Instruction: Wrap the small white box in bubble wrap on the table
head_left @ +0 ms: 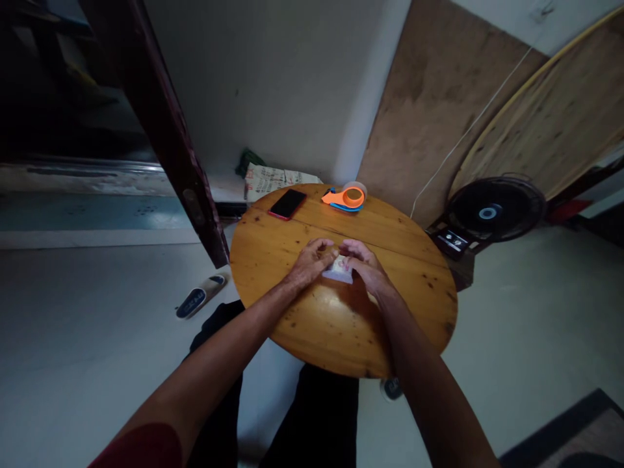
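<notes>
A small pale box-like packet (339, 268) with faint reddish print lies near the middle of the round wooden table (336, 325). Its near edge looks whitish and glossy; its exact kind is too small to tell. My left hand (312, 261) curls around its left side, thumb resting on it. From the right, my right hand (364, 262) holds it too, with bent fingers and the thumb on its top. Beyond my hands sits an orange and blue tape dispenser (345, 197) with a roll of clear tape. Left of that lies a phone (288, 204) with a red edge and dark screen.
A black fan (487, 211) stands right of the table, by a large round wooden board (550, 110) against the wall. At left is a dark door frame (160, 123). A slipper (201, 296) lies on the floor. Printed sacking (273, 180) is behind the table.
</notes>
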Action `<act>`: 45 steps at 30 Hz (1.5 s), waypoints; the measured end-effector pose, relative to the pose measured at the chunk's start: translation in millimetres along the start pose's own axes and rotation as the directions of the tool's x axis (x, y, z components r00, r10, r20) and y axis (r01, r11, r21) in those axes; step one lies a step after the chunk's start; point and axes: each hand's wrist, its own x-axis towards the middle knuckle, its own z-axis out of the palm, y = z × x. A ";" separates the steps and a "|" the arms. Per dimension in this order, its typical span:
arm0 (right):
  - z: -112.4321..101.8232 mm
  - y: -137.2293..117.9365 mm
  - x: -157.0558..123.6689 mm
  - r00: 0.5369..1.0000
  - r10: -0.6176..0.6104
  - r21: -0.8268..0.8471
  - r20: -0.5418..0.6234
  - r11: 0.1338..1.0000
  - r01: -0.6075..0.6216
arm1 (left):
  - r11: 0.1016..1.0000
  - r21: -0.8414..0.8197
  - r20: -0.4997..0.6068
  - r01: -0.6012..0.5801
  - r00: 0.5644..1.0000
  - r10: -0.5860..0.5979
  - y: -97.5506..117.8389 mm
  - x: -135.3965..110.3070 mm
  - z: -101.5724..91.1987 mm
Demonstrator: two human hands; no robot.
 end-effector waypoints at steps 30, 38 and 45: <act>-8.1 -10.0 -2.5 0.989 0.141 -0.280 -0.042 0.949 -0.147 | 0.997 0.073 0.069 -0.010 0.998 0.005 -5.8 1.9 2.8; -8.1 -10.3 -4.9 0.996 0.091 -0.356 -0.022 0.930 -0.093 | 0.993 0.112 0.071 -0.030 0.997 0.023 -10.3 1.7 3.0; -6.2 -6.5 -4.0 0.999 0.053 -0.369 -0.003 0.928 -0.051 | 0.997 0.072 0.101 -0.003 0.995 -0.004 -7.2 1.2 4.3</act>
